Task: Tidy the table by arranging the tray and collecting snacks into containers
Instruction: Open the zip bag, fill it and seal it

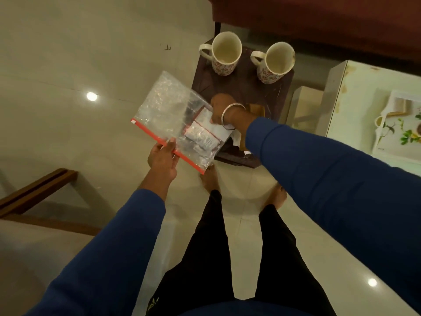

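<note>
1. Clear, crinkled plastic forms the zip bag point(169, 115), a flat rectangle with a red-orange seal strip along its near edge; it is held tilted in the air at about 10 o'clock from the person's feet, partly over the near-left corner of the stool.
2. Pale wrapped snack packets point(200, 135) with thin red edging show through the film at the bag's right end.
3. Dark brown moulded plastic makes up the small square stool point(230, 87) at 12 o'clock.
4. Two glazed ceramic mugs, the left mug point(225, 53) and the right mug point(276, 62), stand upright on the stool's far side, floral-patterned outside, cream inside, handles at 9 o'clock.
5. A white floral-printed tray point(396, 126) lies on the pale table point(341, 87) at 3 o'clock.
6. The left hand point(163, 156) pinches the seal strip, thumb on top, blue sleeve reaching forward.
7. The right hand point(222, 108), wearing a metal bangle point(230, 117), bends down at the wrist to the bag's mouth; its fingers are hidden, so its grip cannot be told.
</note>
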